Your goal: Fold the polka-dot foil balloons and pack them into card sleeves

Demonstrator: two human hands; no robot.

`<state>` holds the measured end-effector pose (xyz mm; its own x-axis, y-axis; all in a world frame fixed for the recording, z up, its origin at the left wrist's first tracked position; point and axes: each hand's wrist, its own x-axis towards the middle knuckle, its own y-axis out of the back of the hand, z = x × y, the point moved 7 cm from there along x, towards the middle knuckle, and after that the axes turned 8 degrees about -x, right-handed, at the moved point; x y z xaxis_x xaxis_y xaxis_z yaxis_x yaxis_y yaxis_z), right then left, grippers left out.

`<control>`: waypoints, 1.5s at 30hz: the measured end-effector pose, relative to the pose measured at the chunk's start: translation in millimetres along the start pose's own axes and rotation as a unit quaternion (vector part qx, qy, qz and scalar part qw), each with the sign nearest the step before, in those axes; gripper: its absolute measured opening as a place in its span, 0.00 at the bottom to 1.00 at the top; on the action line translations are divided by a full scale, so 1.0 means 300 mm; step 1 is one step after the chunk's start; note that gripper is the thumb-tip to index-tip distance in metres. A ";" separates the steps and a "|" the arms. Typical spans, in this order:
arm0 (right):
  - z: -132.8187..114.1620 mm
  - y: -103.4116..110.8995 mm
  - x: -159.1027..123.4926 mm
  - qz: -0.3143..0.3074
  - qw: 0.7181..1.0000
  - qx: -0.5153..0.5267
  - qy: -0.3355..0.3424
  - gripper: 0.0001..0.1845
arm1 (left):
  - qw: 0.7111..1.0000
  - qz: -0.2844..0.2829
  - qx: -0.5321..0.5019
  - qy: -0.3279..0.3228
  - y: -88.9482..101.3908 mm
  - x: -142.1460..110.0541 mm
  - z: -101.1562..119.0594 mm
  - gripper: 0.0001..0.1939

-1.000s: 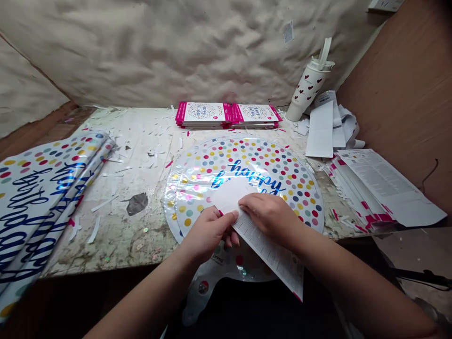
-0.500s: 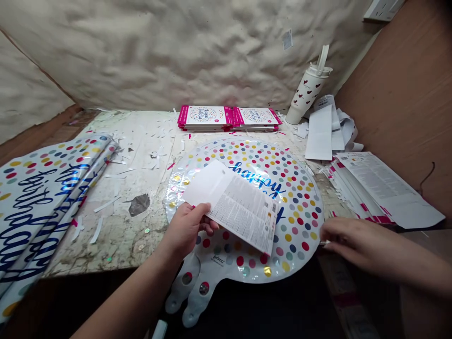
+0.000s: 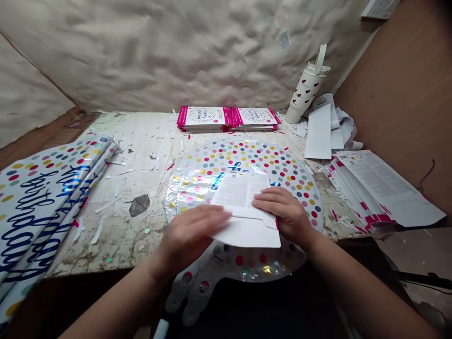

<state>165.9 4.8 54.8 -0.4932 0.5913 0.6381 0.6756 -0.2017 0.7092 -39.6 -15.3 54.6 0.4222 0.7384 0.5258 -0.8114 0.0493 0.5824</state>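
A white cardboard packet (image 3: 247, 230) with fine grey print is held tilted above a round foil balloon (image 3: 240, 150) with coloured dots and blue lettering. At the packet's right side, my right hand (image 3: 284, 212) grips the edge, fingers on top. My left hand (image 3: 197, 230), slightly blurred, lies with fingers stretched over the packet's left edge near its flap; its thumb is hidden. The flap's edge runs across the packet, and its lower part is blank white. Beneath the packet, the balloon lies flat, its two tails hanging past the table's front edge.
More printed foil balloons (image 3: 42, 202) lie at the left. Two stacks of pink-and-white packets (image 3: 206, 117) stand at the back. A white tumbler with hearts (image 3: 305, 92), loose white papers (image 3: 319, 132) and a pile of printed card sleeves (image 3: 384, 188) occupy the right. Paper scraps litter the table.
My right hand has come from the table's right front edge to the packet. The packet has turned, its blank end now toward me, and my left hand has moved onto its flap area.
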 end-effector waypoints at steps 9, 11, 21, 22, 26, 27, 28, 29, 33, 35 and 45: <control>-0.095 -0.184 -0.127 -0.161 0.980 -0.105 0.049 0.11 | 0.974 -0.204 0.002 0.094 -0.201 -0.073 -0.056 0.12; -0.055 -0.193 -0.108 -0.190 0.978 -0.069 -0.042 0.09 | 0.972 -0.193 0.003 0.135 -0.206 -0.051 -0.070 0.11; -0.022 -0.238 -0.078 -0.335 0.932 -0.136 0.014 0.20 | 0.976 -0.099 0.115 0.158 -0.097 -0.046 -0.133 0.15; -0.033 -0.244 -0.089 -0.351 0.921 -0.164 0.032 0.23 | 0.974 -0.079 0.112 0.181 -0.066 -0.061 -0.123 0.14; -0.088 -0.238 -0.070 -0.332 0.892 -0.297 0.073 0.23 | 0.881 -0.170 -0.184 0.401 -0.119 -0.141 -0.077 0.11; -0.112 -0.226 -0.051 -0.305 0.899 -0.303 0.087 0.20 | 0.807 -0.191 -0.307 0.466 -0.164 -0.164 -0.055 0.13; -0.137 -0.210 -0.031 -0.271 0.910 -0.298 0.100 0.18 | 0.728 -0.178 -0.416 0.515 -0.201 -0.176 -0.036 0.15; -0.160 -0.190 -0.013 -0.232 0.922 -0.288 0.111 0.17 | 0.661 -0.127 -0.499 0.546 -0.223 -0.174 -0.031 0.15; -0.212 -0.124 0.012 -0.114 0.953 -0.254 0.121 0.17 | 0.572 0.127 -0.580 0.566 -0.229 -0.148 -0.113 0.04; -0.218 -0.119 0.002 -0.098 0.958 -0.244 0.115 0.16 | 0.559 0.171 -0.571 0.576 -0.229 -0.148 -0.138 0.01; -0.126 -0.111 0.017 -0.142 0.988 0.016 -0.063 0.16 | 0.609 0.177 -0.554 0.540 -0.225 -0.135 -0.129 0.09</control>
<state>120.2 -15.0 45.8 -0.5952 0.7130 0.3706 0.5377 0.0106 0.8431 -17.6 -22.4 -30.0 0.1151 0.8163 -0.5660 -0.8018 -0.2600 -0.5381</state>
